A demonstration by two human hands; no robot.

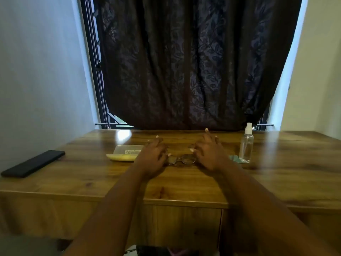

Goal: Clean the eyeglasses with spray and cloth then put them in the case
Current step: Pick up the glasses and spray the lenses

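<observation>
The eyeglasses lie on the wooden desk, near its middle, between the two hands. The left hand is at the left end of the frame and the right hand is at the right end. The fingers of both hands are spread and mostly straight; they do not seem to grip anything yet, though whether the thumbs already touch the frame cannot be told, because the picture is blurred there.

The eyeglasses look thin and light, and probably fragile at the hinges. The lenses are smooth and would take fingerprints, so it seems better to hold the frame at its two outer ends, by the temples, and not on the glass.

The spray bottle stands upright to the right of the right hand. It is transparent, and it is not clear how much liquid it holds. A greenish cloth lies just beside its base, partly hidden. To the left of the left hand lies the case, pale yellow; whether it is open or closed cannot be told. A dark phone lies well apart, at the left.
</observation>
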